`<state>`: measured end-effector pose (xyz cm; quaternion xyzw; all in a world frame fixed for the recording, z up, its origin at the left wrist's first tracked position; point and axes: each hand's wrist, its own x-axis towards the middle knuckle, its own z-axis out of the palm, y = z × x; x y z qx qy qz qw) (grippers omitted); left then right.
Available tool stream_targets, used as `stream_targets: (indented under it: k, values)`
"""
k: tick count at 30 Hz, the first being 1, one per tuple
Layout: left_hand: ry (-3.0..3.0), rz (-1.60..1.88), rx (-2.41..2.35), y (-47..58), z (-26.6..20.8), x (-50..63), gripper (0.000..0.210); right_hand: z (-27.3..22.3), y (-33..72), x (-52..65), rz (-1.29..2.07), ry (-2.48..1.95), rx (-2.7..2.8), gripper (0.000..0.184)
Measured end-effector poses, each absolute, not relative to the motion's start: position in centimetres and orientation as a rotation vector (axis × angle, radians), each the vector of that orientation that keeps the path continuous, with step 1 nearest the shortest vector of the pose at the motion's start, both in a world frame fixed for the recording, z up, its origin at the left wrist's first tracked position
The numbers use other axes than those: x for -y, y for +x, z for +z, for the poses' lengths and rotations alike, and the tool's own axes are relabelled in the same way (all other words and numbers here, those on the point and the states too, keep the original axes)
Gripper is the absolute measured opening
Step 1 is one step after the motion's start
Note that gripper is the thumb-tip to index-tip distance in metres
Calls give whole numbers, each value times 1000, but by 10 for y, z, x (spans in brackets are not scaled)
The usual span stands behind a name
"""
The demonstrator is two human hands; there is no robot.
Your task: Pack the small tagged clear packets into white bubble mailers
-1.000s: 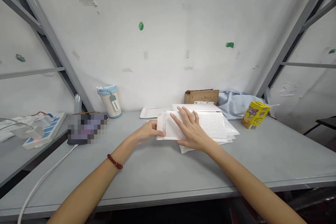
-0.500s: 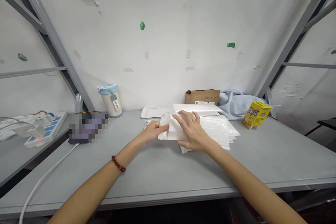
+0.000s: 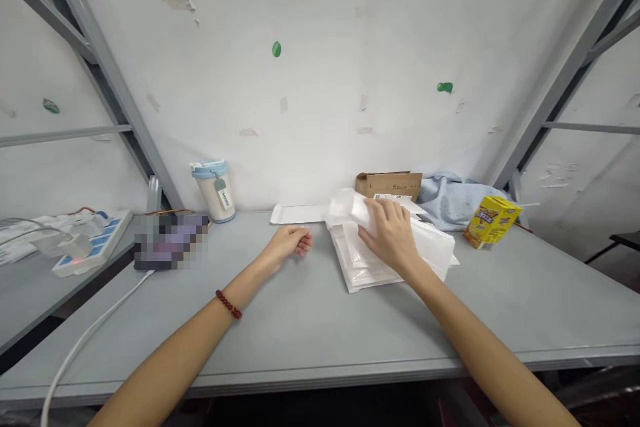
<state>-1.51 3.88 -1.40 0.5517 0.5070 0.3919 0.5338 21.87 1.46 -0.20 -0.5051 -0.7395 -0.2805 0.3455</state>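
My right hand [image 3: 390, 230] is closed on a white bubble mailer [image 3: 361, 207], thumb below and fingers over it. The mailer is slightly smeared and tilted above a pile of white mailers [image 3: 370, 273] lying on the table. My left hand [image 3: 287, 245], a red bead bracelet [image 3: 229, 304] at its wrist, is apart from the pile on its left. Its fingers are curled in with thumb and forefinger together; whatever they may hold is hidden. A single flat white envelope [image 3: 297, 214] lies just behind this hand.
At the back stand a white and blue cup [image 3: 214, 192], a cardboard box [image 3: 387, 183] and a pale blue cloth [image 3: 450, 197]. A yellow drink carton [image 3: 493, 223] is on the right. A blurred-out phone-like device [image 3: 170, 243] with a cable [image 3: 95, 327] and a power strip [image 3: 95, 247] lie left.
The left hand has let go of the mailer and drawn slightly down, its fingers curling in. My right hand has moved right, carrying the mailer over the pile.
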Motion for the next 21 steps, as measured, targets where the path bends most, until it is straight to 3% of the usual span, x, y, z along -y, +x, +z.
stream_targets:
  k: [5,21]
  values:
    - [1156,963,-1221,-6,-11,-60,12,2,241,-31,-711,-1492,1835,46]
    - [1183,888,-1126,49,-5,-109,5,5,255,-39,-299,-1795,1934,54]
